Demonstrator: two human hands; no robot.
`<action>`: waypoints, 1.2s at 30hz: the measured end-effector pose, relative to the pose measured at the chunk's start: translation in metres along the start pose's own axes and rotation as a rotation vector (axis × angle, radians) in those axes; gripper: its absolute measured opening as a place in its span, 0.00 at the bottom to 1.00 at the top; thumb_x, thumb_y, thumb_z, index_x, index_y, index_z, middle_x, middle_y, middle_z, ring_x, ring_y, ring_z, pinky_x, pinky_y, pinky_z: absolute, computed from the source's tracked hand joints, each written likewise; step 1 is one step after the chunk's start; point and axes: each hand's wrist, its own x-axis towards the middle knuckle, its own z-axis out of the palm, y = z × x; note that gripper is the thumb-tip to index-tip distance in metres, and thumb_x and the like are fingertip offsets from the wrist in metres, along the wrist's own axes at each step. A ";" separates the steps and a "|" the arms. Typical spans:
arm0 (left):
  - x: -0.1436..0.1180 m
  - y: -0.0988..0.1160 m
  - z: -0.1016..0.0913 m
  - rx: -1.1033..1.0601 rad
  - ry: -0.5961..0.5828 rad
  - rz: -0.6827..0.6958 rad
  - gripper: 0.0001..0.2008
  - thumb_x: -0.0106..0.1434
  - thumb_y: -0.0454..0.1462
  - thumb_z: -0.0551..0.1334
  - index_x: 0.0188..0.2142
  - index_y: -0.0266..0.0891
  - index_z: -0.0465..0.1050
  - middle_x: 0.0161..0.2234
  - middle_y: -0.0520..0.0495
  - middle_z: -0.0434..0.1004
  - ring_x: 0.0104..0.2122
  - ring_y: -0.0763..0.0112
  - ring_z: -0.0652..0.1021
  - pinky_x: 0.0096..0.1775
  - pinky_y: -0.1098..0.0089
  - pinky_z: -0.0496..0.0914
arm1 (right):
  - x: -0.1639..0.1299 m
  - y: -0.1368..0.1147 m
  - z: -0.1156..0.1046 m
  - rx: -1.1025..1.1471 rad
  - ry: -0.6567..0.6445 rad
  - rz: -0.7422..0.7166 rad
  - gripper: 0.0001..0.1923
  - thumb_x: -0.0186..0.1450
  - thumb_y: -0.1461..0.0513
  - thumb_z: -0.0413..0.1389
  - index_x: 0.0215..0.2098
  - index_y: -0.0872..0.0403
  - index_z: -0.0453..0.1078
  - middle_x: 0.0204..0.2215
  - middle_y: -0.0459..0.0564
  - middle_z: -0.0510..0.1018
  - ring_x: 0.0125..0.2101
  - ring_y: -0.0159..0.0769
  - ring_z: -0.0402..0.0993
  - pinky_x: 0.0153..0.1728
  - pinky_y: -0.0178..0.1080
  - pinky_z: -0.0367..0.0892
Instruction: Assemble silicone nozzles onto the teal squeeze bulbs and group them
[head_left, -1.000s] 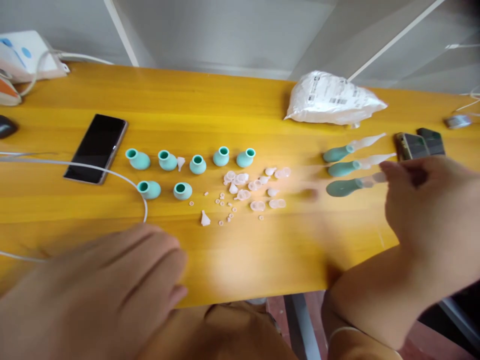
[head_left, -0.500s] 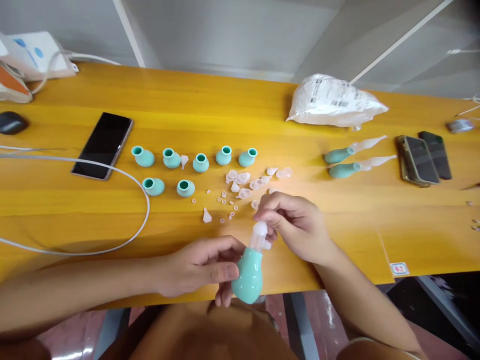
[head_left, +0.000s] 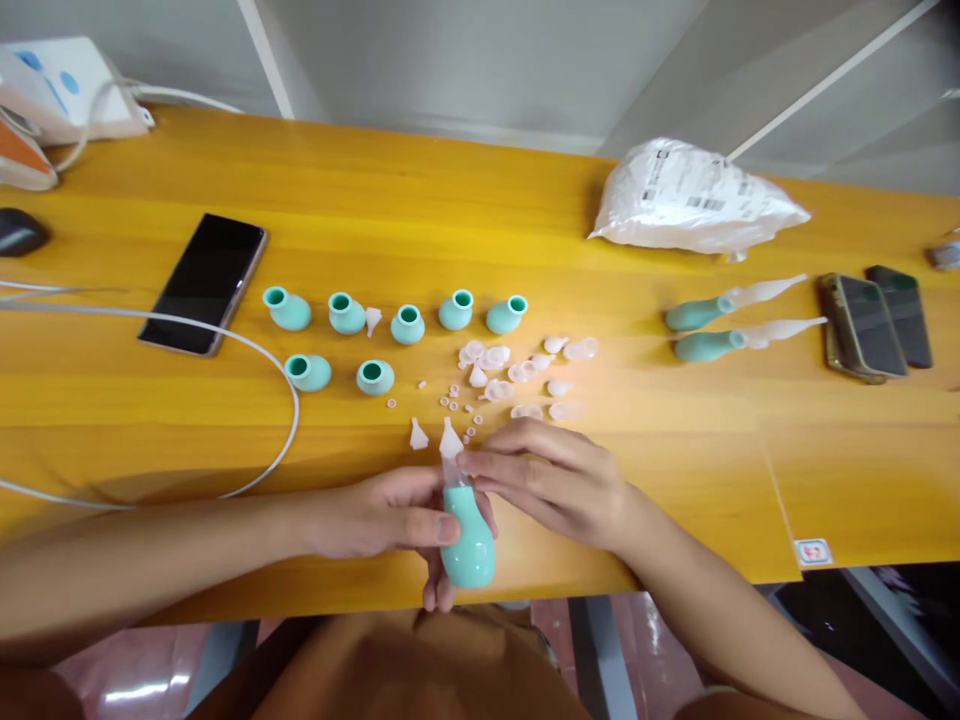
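My left hand (head_left: 405,520) is closed round a teal nasal aspirator bulb (head_left: 470,550), tilted with its neck away from me. A clear tube (head_left: 452,473) rises from the bulb, capped by a white pointed tip (head_left: 450,438). My right hand (head_left: 551,480) reaches in from the right with its fingers stretched out, the foremost fingertip touching the base of the tip. Its thumb is hard to make out. Beyond the hands lie a loose white tip (head_left: 418,435), small clear rings (head_left: 453,406) and a cluster of clear and white parts (head_left: 495,357).
Several open teal bulbs (head_left: 408,325) stand at left centre. Two aspirators with long nozzles (head_left: 709,346) lie at right, beside phones (head_left: 862,325). A white plastic parcel (head_left: 694,200) sits behind. At left are another phone (head_left: 206,285) and a looping white cable (head_left: 292,420).
The aspirator in my left hand has moved left, and its white tip now shows fully. My right hand has shifted left and down, with its fingers straightened.
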 end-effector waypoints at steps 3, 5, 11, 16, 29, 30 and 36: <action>0.001 0.002 0.000 0.006 -0.023 -0.024 0.24 0.76 0.55 0.70 0.55 0.38 0.72 0.36 0.46 0.86 0.27 0.68 0.84 0.34 0.68 0.80 | 0.000 -0.002 0.002 0.015 0.034 -0.045 0.20 0.78 0.69 0.62 0.67 0.54 0.78 0.44 0.54 0.86 0.40 0.38 0.86 0.38 0.39 0.84; 0.001 0.003 0.000 0.002 -0.022 -0.021 0.24 0.76 0.55 0.70 0.55 0.39 0.71 0.36 0.46 0.86 0.28 0.67 0.84 0.34 0.68 0.80 | 0.000 -0.003 0.000 0.032 0.061 -0.031 0.20 0.77 0.69 0.63 0.66 0.52 0.78 0.44 0.53 0.87 0.39 0.38 0.87 0.38 0.39 0.84; 0.002 -0.003 -0.006 -0.064 0.008 0.019 0.20 0.71 0.50 0.72 0.49 0.36 0.76 0.39 0.44 0.84 0.28 0.65 0.84 0.33 0.66 0.81 | 0.001 0.003 -0.004 -0.219 0.082 0.107 0.20 0.76 0.68 0.65 0.64 0.48 0.77 0.45 0.54 0.87 0.44 0.44 0.87 0.44 0.46 0.86; 0.005 -0.003 -0.007 -0.076 0.070 0.025 0.12 0.68 0.43 0.69 0.43 0.36 0.76 0.38 0.43 0.82 0.27 0.67 0.81 0.29 0.68 0.78 | 0.003 0.007 -0.007 -0.304 0.103 0.162 0.21 0.78 0.67 0.63 0.67 0.47 0.75 0.48 0.56 0.85 0.46 0.44 0.86 0.45 0.45 0.84; -0.002 -0.002 0.007 1.149 0.252 0.326 0.14 0.81 0.49 0.61 0.43 0.41 0.69 0.33 0.49 0.77 0.30 0.67 0.78 0.33 0.69 0.71 | 0.010 -0.025 0.002 0.409 -0.288 0.314 0.23 0.87 0.51 0.46 0.36 0.50 0.67 0.29 0.42 0.72 0.27 0.30 0.67 0.32 0.34 0.62; -0.002 -0.005 0.006 1.274 0.274 0.393 0.13 0.82 0.48 0.60 0.44 0.42 0.69 0.33 0.49 0.78 0.30 0.65 0.79 0.34 0.68 0.71 | 0.010 -0.026 0.003 0.437 -0.298 0.310 0.23 0.87 0.51 0.46 0.36 0.50 0.66 0.28 0.42 0.70 0.27 0.30 0.66 0.32 0.35 0.61; -0.002 -0.009 0.004 1.538 0.293 0.753 0.08 0.84 0.42 0.58 0.48 0.41 0.69 0.35 0.48 0.83 0.32 0.66 0.82 0.36 0.69 0.74 | 0.001 -0.027 0.006 1.029 -0.334 0.573 0.24 0.86 0.48 0.49 0.37 0.52 0.69 0.24 0.38 0.64 0.20 0.26 0.60 0.25 0.31 0.60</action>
